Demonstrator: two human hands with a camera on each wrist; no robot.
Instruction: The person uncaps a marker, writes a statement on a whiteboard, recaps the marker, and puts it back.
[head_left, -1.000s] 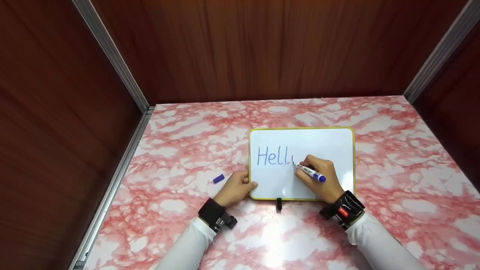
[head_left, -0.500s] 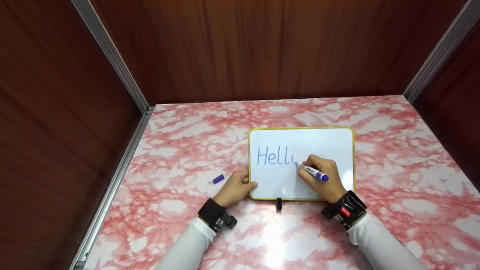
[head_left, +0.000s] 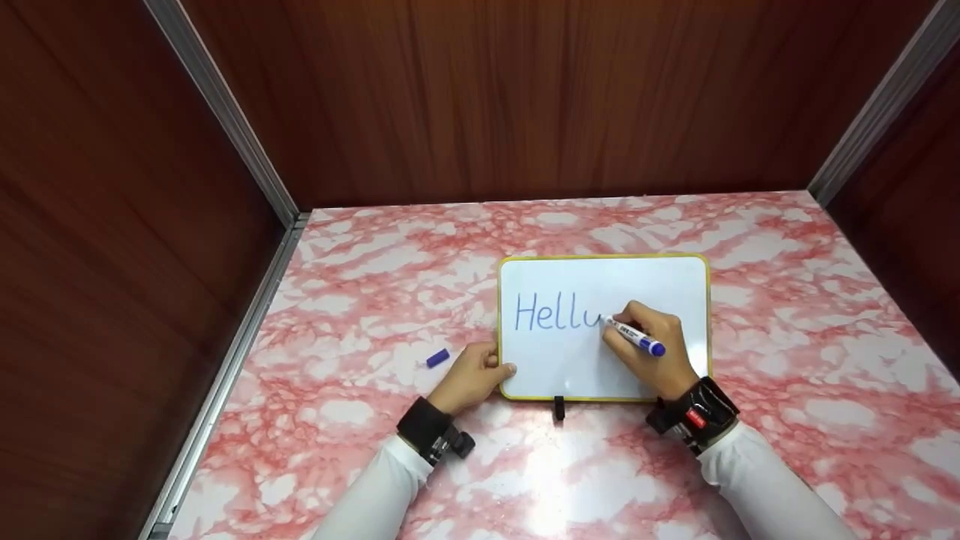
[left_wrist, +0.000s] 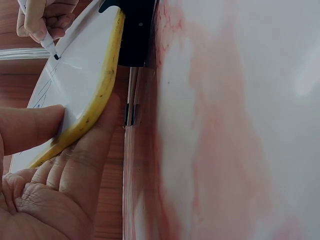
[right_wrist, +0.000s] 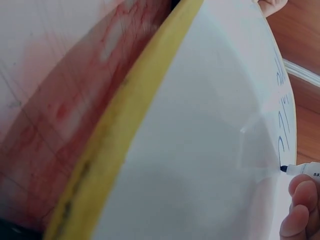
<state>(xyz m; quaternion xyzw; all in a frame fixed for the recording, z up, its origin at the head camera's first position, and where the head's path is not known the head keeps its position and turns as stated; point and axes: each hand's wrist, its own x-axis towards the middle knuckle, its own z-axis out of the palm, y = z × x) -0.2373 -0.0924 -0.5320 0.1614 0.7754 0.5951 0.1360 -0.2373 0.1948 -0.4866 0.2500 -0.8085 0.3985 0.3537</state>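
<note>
Head view has a smooth whiteboard (head_left: 551, 367), yellow-rimmed and round-cornered, sitting on the glossy, red-and-white marbled desk (head_left: 360, 300). The left hand's (head_left: 469, 377) grip is clamped on its left edge, thumb in front; the right hand (head_left: 654, 349) pinches a slim white marker (head_left: 628, 334) with a blue end, tip at the blue lettering (head_left: 557, 311). One stubby cylindrical cap (head_left: 438, 358) lies near the left hand. Dark wood-grain panels (head_left: 525, 97) and grey metal strips (head_left: 226, 112) enclose everything. Left fingertips are hidden behind the whiteboard; white sleeves (head_left: 371, 491) are cut off.
</note>
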